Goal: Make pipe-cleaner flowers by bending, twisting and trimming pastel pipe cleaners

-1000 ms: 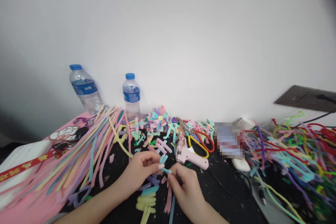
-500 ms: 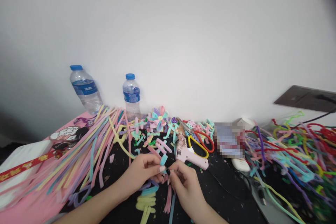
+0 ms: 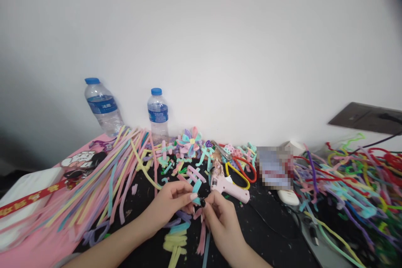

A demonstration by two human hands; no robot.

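My left hand point(image 3: 176, 197) is closed, thumb against fingers, on a folded light-blue pipe cleaner point(image 3: 197, 187) whose loop stands up above the fingertips. Close beside it, my right hand point(image 3: 221, 213) is pinched at the lower end of the same piece; its exact grip is partly hidden by the fingers. Pink pipe cleaner strips point(image 3: 202, 238) hang or lie just below the fingertips. Under the left wrist lie folded yellow pipe cleaners point(image 3: 174, 243) and blue ones point(image 3: 180, 227) on the black table surface.
A pink glue gun point(image 3: 230, 187) and scissors with a yellow and a red handle point(image 3: 246, 169) lie beyond my right hand. Long pastel pipe cleaners point(image 3: 103, 180) spread at left, a tangled heap point(image 3: 354, 184) at right. Two water bottles point(image 3: 158, 113) stand by the wall, near a pipe-cleaner flower point(image 3: 190, 141).
Both hands have risen very slightly, and the light-blue loop between them stands a little higher and shows more. The things on the table look unchanged.
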